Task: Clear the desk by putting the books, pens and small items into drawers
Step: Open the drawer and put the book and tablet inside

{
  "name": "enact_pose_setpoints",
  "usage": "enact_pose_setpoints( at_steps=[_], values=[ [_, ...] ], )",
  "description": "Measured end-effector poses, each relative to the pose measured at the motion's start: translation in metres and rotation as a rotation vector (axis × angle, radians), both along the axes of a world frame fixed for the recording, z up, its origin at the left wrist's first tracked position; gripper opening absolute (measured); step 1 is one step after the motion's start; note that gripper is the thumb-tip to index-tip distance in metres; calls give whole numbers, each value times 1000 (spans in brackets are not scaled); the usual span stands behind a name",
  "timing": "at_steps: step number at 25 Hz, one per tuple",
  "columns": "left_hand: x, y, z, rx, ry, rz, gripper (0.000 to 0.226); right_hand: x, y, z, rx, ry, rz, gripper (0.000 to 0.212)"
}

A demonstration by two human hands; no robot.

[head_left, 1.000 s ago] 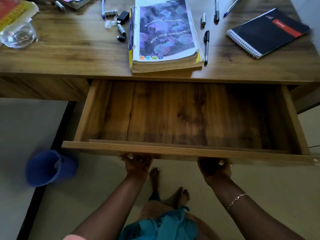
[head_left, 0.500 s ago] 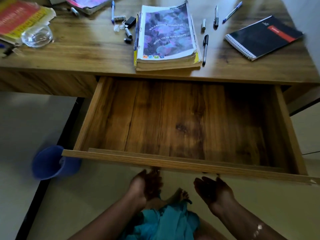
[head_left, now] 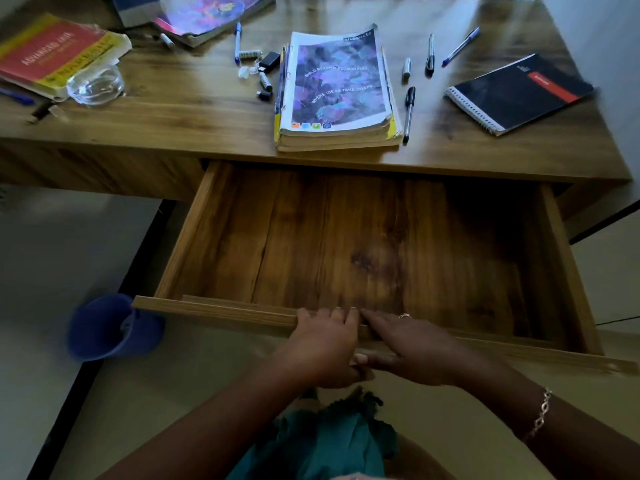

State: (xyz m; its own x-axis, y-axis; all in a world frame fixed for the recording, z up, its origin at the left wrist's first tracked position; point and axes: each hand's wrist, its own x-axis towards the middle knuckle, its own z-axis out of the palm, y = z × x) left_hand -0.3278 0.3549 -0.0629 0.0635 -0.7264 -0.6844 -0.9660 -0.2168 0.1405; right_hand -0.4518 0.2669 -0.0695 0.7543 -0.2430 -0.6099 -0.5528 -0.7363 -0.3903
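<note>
Head view. The drawer stands pulled out below the desk, its wooden floor bare. Left hand grasps the middle of the drawer's front rim, fingers hooked over it. Right hand lies just beside it, fingers straight across the same rim and grasping nothing (a ring shows on one finger). On the desk, apart from both hands: a stack of books, a black pen just beside it, and a spiral notebook.

Dim room, daylight from the far side.
Glare streaks the counter; the drawer lies shadowed; edges bow and blur.
</note>
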Motion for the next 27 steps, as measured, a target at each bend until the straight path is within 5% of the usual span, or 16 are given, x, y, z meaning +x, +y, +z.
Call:
enact_pose_setpoints(
  at_steps=[5,11,15,18,23,27],
  values=[
    [7,-2,11,92,121,-41,91,-1,-6,3,186,71,55,77],
    [13,-3,14,127,241,-91,67,2,-10,8,386,87,69,58],
    [34,-16,15,171,421,90,55,9,-25,13,538,108,-91,46],
    [78,-50,29,-95,419,296,56,26,-57,27,613,-54,-357,35],
    [169,-131,57,-734,490,844,40,73,-152,56,535,-617,-844,28],
    [216,-186,56,-842,281,1129,47,125,-222,70,488,-820,-1099,16]
  ],
)
